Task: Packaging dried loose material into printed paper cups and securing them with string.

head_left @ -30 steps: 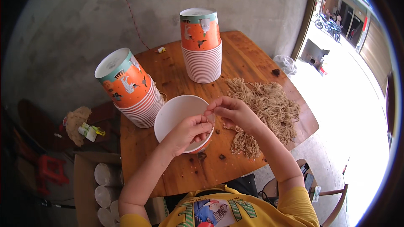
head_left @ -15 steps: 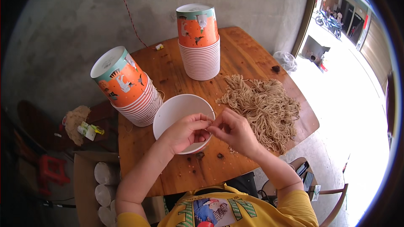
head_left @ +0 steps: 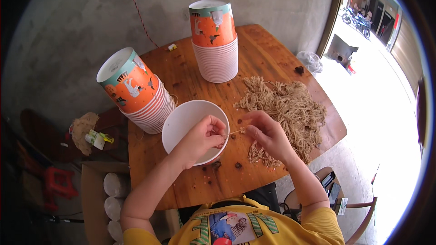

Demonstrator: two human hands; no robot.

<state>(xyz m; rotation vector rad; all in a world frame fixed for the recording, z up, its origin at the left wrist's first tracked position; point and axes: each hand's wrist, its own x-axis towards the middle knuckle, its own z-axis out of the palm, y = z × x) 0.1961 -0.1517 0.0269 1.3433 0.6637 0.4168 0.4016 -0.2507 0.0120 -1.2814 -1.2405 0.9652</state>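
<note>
A white-lined paper bucket [head_left: 181,124] stands mouth up in front of me near the table's middle. Over its right rim, my left hand [head_left: 204,139] is closed in a pinch on a short thin cord [head_left: 235,132]. The cord runs to the thumb tip of my right hand [head_left: 268,135], just right of the bucket. That hand's fingers are curled and seem to pinch the cord's other end; the exact grip is partly hidden. Beyond my right hand lies a loose heap of tan cords [head_left: 290,109].
Two tall stacks of upturned orange-and-teal paper buckets stand behind, the left stack [head_left: 136,90] leaning, the far stack [head_left: 214,41] upright. A carton [head_left: 93,199] with white rolled packs sits beside the wooden table [head_left: 181,190] at lower left. A wooden chair [head_left: 363,224] is at lower right.
My hands were together over the bucket's right rim. The right hand has drawn away to the right, and a short length of cord now shows between them.
</note>
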